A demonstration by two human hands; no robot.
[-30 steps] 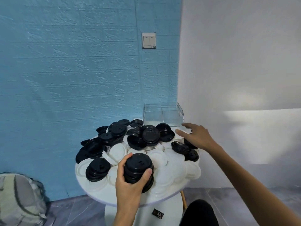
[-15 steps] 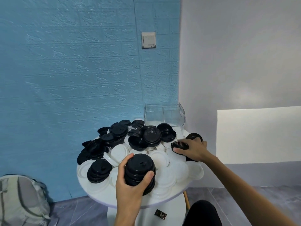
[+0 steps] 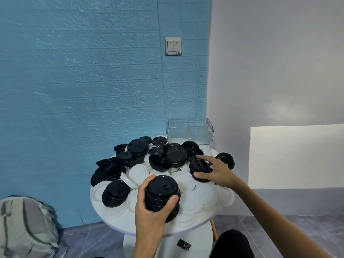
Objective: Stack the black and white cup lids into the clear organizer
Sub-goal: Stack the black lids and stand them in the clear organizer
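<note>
- The left hand (image 3: 149, 203) grips a short stack of round black plastic cup lids (image 3: 161, 195) at the near edge of a round white surface (image 3: 111, 219), thumb on one side and fingers curled round the other.
- The right hand (image 3: 216, 171) is curled over one loose black plastic lid (image 3: 200, 167) further back and to the right, pinching it between thumb and fingers.
- To do this step well, I judge the loose lid should come onto the held stack the same way up and be pressed until it nests, with the left hand keeping the column straight.
- The clear plastic organizer (image 3: 189, 133) stands at the far edge of the surface, well apart from both hands, and appears to hold no lids; it shows two compartments.
- Counts: two hands, one organizer, one surface. The black lids (image 3: 137, 148) and flat white plastic lids (image 3: 138, 174) overlap in heaps of dozens, too tangled to count exactly.
- One grey backpack (image 3: 24, 226) lies on the floor at left.
</note>
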